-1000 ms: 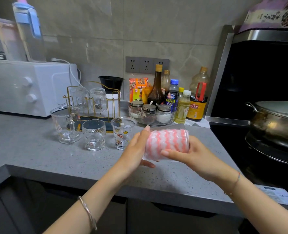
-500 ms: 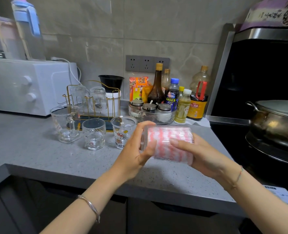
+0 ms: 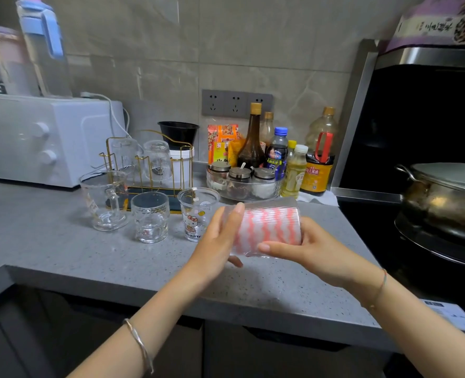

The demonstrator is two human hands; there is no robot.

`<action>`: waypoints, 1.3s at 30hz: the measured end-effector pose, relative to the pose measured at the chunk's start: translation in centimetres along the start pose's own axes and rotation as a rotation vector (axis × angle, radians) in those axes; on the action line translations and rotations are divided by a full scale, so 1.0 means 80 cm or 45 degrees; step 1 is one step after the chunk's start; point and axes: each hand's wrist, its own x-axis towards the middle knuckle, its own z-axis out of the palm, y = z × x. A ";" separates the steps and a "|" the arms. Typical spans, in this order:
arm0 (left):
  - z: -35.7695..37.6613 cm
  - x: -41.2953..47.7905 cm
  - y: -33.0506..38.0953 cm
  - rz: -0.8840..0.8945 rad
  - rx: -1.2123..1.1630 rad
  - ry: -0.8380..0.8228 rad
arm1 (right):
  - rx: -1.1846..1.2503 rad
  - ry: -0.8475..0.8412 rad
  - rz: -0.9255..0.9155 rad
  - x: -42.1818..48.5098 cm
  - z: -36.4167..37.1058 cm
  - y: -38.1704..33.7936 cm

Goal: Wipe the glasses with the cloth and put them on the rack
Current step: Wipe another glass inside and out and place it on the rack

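Observation:
A ribbed clear glass (image 3: 264,209) lies on its side above the counter's front, with a pink-and-white striped cloth (image 3: 269,230) stuffed inside it. My left hand (image 3: 217,241) holds its base end, fingers on top and thumb underneath. My right hand (image 3: 316,249) is at the open end, thumb pressed on the outer wall; its fingers are hidden. The gold wire rack (image 3: 183,159) stands behind to the left with two glasses upside down on it (image 3: 125,156) (image 3: 157,159). In front of the rack stand a handled mug (image 3: 106,200), a short glass (image 3: 151,216) and a cartoon-printed cup (image 3: 196,214).
A white oven (image 3: 35,140) sits at the back left. Behind the held glass are a glass bowl of spice jars (image 3: 242,184) and several sauce bottles (image 3: 253,137). A steel pot (image 3: 444,195) rests on the black stove at the right. The counter edge (image 3: 171,285) runs below my hands.
The glass has turned between my hands and dropped slightly. My left fingers, curled over the base before, now lie straighter along it. My right thumb has slid along the outer wall.

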 end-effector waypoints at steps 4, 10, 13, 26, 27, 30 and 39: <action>-0.006 0.001 -0.008 0.310 0.244 0.024 | 0.155 0.040 0.020 -0.001 -0.005 -0.005; -0.017 0.000 -0.016 0.539 0.557 0.022 | 0.508 -0.026 0.079 0.000 -0.010 -0.010; -0.019 -0.001 -0.021 0.617 0.608 0.012 | 0.528 0.017 0.145 0.001 -0.008 -0.009; 0.003 -0.007 0.014 -0.071 -0.023 -0.043 | 0.146 0.054 0.015 0.002 -0.003 -0.004; 0.003 -0.007 0.012 -0.084 -0.007 -0.042 | 0.139 0.053 0.017 0.002 -0.003 -0.004; 0.003 -0.006 0.011 0.059 0.081 -0.011 | 0.141 0.095 0.035 0.003 -0.006 -0.001; -0.012 -0.004 -0.013 0.446 0.550 -0.044 | 0.470 -0.008 0.046 0.002 -0.011 0.002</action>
